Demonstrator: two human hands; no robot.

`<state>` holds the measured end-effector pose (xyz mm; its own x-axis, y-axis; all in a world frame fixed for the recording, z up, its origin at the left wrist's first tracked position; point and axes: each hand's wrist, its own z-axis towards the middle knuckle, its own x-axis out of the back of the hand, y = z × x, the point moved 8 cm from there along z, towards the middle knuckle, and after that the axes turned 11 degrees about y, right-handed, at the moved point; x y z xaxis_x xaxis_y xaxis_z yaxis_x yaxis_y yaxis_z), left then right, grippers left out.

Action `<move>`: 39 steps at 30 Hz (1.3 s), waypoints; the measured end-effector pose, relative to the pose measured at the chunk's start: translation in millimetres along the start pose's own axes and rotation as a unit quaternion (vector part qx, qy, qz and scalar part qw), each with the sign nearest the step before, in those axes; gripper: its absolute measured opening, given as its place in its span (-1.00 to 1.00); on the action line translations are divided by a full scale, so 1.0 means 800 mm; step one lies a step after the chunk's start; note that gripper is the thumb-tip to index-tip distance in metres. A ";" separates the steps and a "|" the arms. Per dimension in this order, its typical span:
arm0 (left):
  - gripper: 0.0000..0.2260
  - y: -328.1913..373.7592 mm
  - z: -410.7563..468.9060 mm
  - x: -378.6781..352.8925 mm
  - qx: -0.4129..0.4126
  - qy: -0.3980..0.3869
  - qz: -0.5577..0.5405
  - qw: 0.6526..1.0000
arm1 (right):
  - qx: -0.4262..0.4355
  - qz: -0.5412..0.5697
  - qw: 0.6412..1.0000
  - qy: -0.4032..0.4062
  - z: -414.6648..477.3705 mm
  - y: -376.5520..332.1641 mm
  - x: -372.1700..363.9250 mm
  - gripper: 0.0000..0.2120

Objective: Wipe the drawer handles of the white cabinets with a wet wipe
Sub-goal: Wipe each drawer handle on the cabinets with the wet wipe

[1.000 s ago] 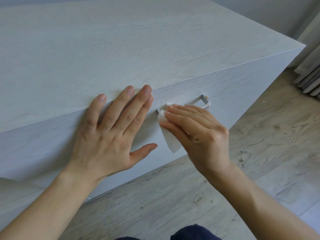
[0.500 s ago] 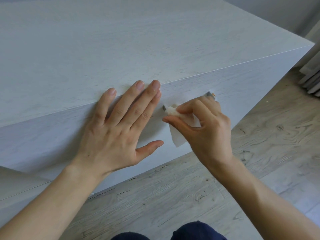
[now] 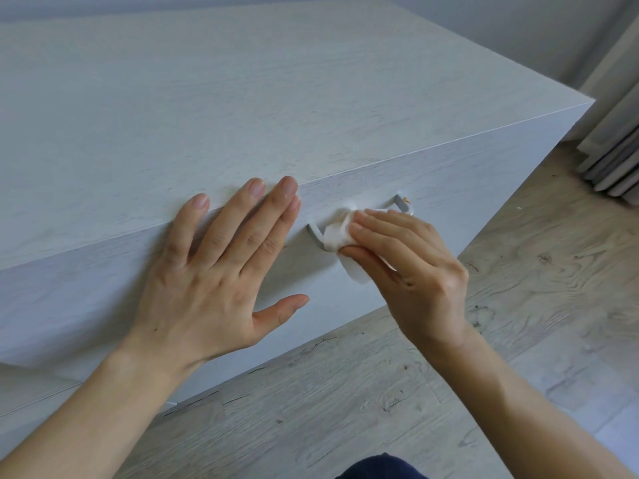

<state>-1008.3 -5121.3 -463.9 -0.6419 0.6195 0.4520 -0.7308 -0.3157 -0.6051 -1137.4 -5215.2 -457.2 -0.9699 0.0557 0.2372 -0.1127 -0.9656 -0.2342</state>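
Note:
A white cabinet point(image 3: 242, 108) fills the upper left of the head view. On its drawer front sits a white bar handle point(image 3: 403, 202), with its left end bracket point(image 3: 315, 233) showing. My right hand point(image 3: 411, 267) pinches a white wet wipe point(image 3: 337, 236) between thumb and fingers and holds it wrapped over the handle's left half. My left hand point(image 3: 214, 274) lies flat with straight fingers on the drawer front, fingertips reaching the cabinet's top edge, just left of the handle. The middle of the handle is hidden under wipe and fingers.
Pale wood-grain floor point(image 3: 345, 402) runs below and to the right of the cabinet. Grey curtain folds point(image 3: 615, 146) hang at the far right beside the cabinet's corner. A dark blue bit of my clothing point(image 3: 380, 468) shows at the bottom edge.
My right hand slid the wipe along the handle, from curled over its length to the left part, baring the right end. My left hand stayed pressed on the drawer front.

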 end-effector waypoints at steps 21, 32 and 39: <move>-0.26 0.000 0.001 0.000 0.007 -0.006 0.005 1.000 | 0.015 0.019 1.000 -0.001 0.008 0.025 0.013 -0.88; -0.26 -0.002 0.000 0.000 0.004 0.008 0.006 1.000 | 0.064 0.012 0.998 -0.017 0.007 0.055 0.026 -0.84; -0.26 -0.001 0.001 0.000 -0.001 0.005 0.018 1.000 | -0.008 0.020 1.000 -0.010 0.003 0.055 0.022 -0.81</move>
<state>-1007.8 -5121.5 -462.7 -0.6648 0.6151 0.4239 -0.7075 -0.3363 -0.6215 -1159.1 -5257.1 -460.8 -0.9690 0.0113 0.2468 -0.0772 -0.9627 -0.2593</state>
